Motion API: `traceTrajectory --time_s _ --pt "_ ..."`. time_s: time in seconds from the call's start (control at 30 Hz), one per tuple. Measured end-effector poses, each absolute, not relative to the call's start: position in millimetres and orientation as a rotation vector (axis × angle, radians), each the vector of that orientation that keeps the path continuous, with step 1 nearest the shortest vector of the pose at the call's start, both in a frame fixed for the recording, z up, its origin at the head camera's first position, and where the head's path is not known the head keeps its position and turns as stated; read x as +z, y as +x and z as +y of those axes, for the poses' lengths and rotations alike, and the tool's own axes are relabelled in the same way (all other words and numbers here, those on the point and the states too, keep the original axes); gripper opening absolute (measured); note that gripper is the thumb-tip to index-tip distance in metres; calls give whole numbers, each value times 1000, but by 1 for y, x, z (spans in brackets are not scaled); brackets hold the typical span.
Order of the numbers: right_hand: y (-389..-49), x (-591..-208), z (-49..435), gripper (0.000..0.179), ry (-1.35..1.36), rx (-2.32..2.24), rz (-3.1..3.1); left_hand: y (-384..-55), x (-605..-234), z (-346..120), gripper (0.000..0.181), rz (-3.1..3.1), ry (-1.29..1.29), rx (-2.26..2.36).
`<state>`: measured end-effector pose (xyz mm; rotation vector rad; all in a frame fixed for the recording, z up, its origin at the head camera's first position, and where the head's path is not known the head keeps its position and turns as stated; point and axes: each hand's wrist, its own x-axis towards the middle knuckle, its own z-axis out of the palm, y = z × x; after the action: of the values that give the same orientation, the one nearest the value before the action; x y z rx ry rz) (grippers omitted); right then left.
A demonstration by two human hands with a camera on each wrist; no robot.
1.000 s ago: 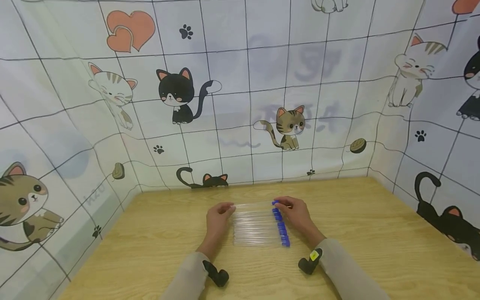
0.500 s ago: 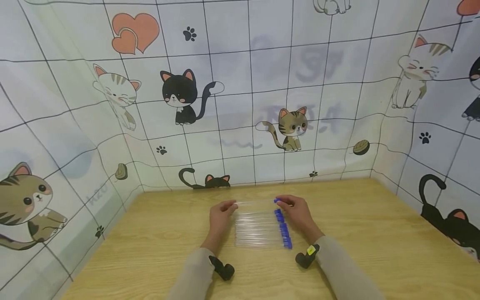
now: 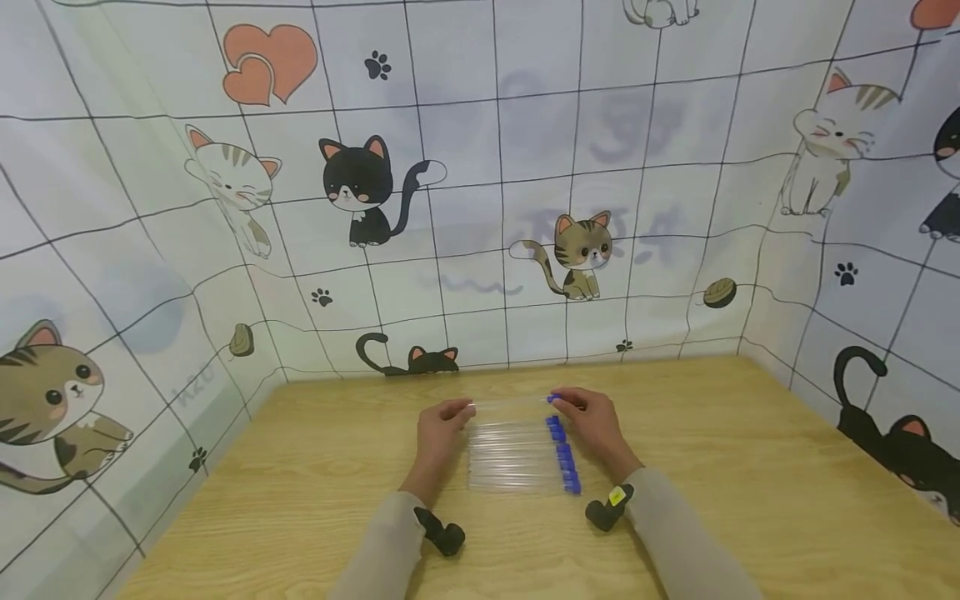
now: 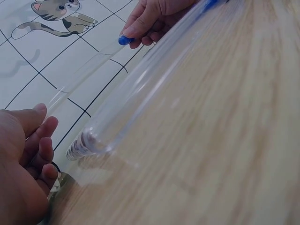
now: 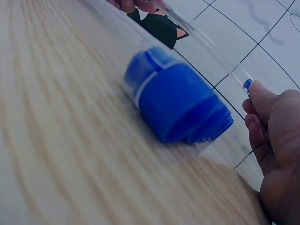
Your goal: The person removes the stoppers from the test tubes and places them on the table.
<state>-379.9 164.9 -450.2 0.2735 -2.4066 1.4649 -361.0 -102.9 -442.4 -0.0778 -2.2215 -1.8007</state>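
Observation:
A clear test tube with a blue cap (image 4: 82, 77) is held at both ends, apart from the row and raised above the wood. My left hand (image 3: 441, 437) pinches its uncapped end between thumb and fingers. At the other end my right hand (image 3: 598, 423) pinches the blue cap, which partly shows past the thumb in the right wrist view. Nearer to me, several like test tubes (image 3: 513, 458) lie side by side on the table, with their blue caps (image 5: 180, 103) all on the right.
The tubes lie on a light wood-grain table (image 3: 315, 467). Behind it and at both sides hangs a white grid-patterned cloth (image 3: 465, 192) printed with cats. Black wrist cameras (image 3: 442, 533) are strapped at the sleeves.
The far test tube has come away from the row, lifted slightly by both hands and moved toward the back. The other tubes stay in place. Over the last half second little differs.

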Motion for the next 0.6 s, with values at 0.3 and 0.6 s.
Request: traceTrajectory --time_s 0.3,0.6 --pt "-377 -447 165 26 253 1435 -2399 -361 -442 -102 25 -2215 -90 -1783" --pt "-377 -446 165 27 224 1410 -2396 -361 -442 -103 25 -2195 -129 -1802"
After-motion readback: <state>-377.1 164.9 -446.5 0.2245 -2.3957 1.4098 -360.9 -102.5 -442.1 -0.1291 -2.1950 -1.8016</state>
